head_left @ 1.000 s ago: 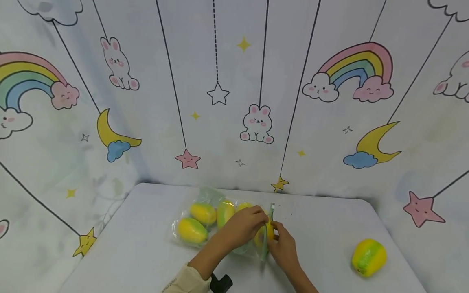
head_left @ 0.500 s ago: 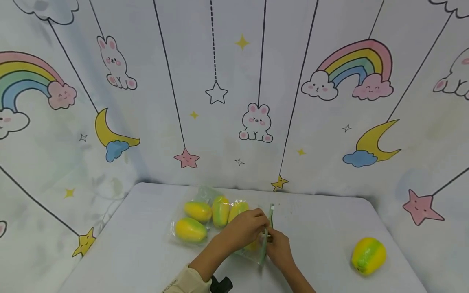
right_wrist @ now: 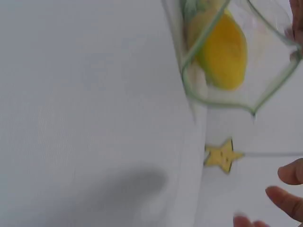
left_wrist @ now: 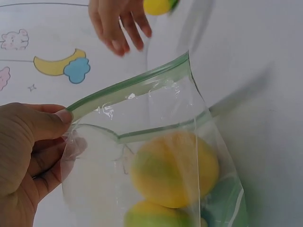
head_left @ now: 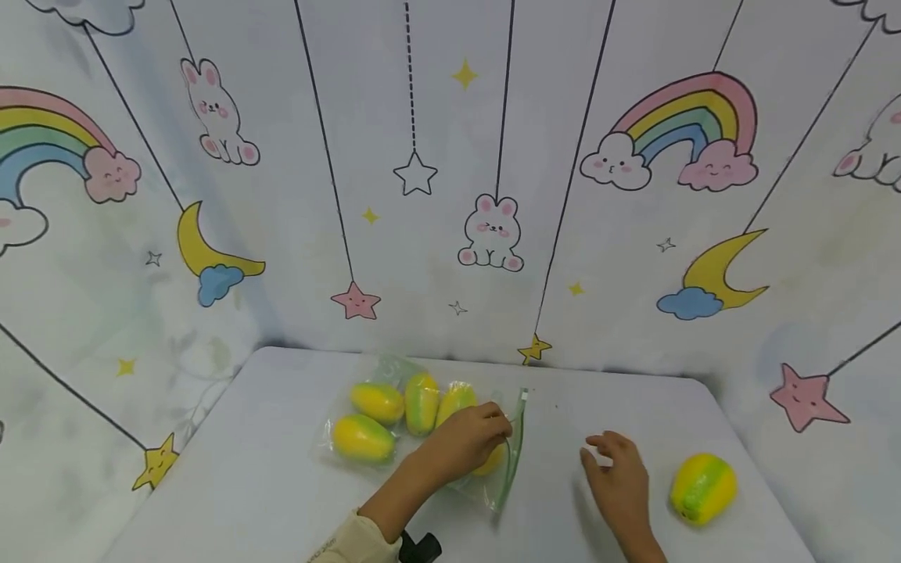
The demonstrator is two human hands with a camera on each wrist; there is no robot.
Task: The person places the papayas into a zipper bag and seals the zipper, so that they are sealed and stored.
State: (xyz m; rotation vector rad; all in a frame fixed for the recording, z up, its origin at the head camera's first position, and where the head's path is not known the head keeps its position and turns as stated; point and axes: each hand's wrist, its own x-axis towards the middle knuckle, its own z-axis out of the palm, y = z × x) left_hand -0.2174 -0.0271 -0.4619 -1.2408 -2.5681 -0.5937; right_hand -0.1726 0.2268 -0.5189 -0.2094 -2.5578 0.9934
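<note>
A clear zip bag point(head_left: 404, 452) with green sealing strips lies on the table, its mouth toward the right. Inside are several yellow-and-green fruits point(head_left: 363, 439), shaped like mangoes or papayas. My left hand point(head_left: 466, 438) pinches the rim of the bag's mouth between thumb and fingers. In the left wrist view the mouth gapes, with two fruits point(left_wrist: 175, 168) behind the film. My right hand point(head_left: 619, 489) is off the bag, fingers apart and loosely bent, holding nothing. Just to its right a single fruit point(head_left: 703, 489) with a green stripe rests on the table.
The white table point(head_left: 232, 469) ends at a backdrop point(head_left: 450, 234) printed with rainbows, moons and rabbits. A black object point(head_left: 420, 547) shows by my left sleeve point(head_left: 355, 539) at the bottom.
My right hand has let go of the bag's mouth and moved right, toward the single fruit. The left hand keeps its grip. The bag's mouth has spread open.
</note>
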